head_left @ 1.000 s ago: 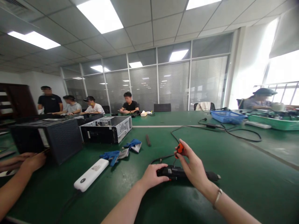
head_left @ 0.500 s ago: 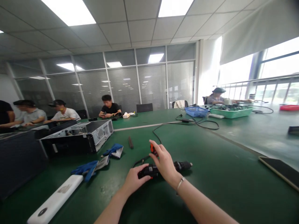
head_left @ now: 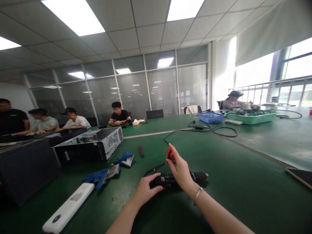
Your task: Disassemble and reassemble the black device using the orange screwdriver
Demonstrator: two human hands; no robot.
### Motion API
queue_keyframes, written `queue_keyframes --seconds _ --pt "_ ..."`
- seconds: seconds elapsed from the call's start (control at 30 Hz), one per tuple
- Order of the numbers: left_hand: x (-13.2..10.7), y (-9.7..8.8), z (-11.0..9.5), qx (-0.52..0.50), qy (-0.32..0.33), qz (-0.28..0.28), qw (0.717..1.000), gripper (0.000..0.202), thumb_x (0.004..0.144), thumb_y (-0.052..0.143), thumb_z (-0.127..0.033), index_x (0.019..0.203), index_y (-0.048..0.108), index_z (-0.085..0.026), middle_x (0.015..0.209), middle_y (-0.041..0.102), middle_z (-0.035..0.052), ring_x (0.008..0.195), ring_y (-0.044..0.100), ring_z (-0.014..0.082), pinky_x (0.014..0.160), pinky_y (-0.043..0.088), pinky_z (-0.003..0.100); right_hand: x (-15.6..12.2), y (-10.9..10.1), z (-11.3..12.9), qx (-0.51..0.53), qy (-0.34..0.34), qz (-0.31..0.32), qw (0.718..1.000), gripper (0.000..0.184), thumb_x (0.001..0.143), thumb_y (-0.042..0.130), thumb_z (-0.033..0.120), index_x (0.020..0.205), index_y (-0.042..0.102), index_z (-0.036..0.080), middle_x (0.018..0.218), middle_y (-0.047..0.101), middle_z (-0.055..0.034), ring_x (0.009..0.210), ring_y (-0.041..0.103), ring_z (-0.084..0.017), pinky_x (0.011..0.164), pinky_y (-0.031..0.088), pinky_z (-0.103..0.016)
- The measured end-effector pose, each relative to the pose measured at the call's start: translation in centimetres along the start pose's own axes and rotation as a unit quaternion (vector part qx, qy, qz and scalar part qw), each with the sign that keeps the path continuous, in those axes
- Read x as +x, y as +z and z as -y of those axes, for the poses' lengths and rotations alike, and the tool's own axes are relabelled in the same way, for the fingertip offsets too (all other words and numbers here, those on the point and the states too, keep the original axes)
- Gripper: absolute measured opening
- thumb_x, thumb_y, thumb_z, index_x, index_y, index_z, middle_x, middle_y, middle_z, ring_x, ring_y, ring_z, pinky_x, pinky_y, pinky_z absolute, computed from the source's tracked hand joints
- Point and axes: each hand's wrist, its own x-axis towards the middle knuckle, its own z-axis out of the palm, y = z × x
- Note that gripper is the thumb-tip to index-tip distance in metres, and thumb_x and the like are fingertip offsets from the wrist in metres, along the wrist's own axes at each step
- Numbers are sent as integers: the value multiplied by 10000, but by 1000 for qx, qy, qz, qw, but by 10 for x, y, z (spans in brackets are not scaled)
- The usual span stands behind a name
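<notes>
On the green table in front of me lies a black electric screwdriver (head_left: 198, 176), its tip pointing right. My left hand (head_left: 145, 191) grips the rear end, thumb on the near side and fingers over the far side. Above the tool's middle, my right hand (head_left: 182, 170) pinches a small orange-and-black piece (head_left: 170, 154) between thumb and fingers; its exact kind I cannot make out. The right wrist and hand hide part of the screwdriver body. A black cable (head_left: 156, 168) runs on the table just behind the tool.
To the left are blue-and-grey work gloves (head_left: 97, 177), a long white device (head_left: 69, 208) and an opened computer case (head_left: 90, 146). A brown bar (head_left: 141, 151) lies ahead. Blue (head_left: 211, 117) and green baskets (head_left: 253, 118) stand farther back. Several people sit around the table.
The view has turned slightly left, so things appear farther right. Both hands keep their holds, and more orange shows on the piece in my right hand.
</notes>
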Motion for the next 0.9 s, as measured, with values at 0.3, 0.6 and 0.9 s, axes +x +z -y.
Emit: queue_keyframes --seconds 0.3,0.6,0.9 --pt "-3 2 1 7 -14 -4 1000 515 745 716 -364 1235 634 -229 1182 688 33 1068 636 262 950 477 328 14 14 7 54 -1 93 994 634 861 451 164 1468 291 253 900 655 -21 795 647 -168 773 536 -310" --pt "-6 4 6 33 6 0 999 546 785 677 -402 1295 585 -231 1239 654 57 1109 614 277 967 472 340 -1 18 0 -98 -37 27 994 576 892 452 256 1454 327 289 847 633 -32 655 632 -185 603 534 -298" --pt "-7 4 6 49 3 -1 999 552 776 683 -415 1290 590 -237 1203 672 56 1069 627 289 930 489 341 -1 17 0 -137 -40 49 989 574 912 441 308 1463 289 263 924 637 -64 689 642 -214 604 538 -341"
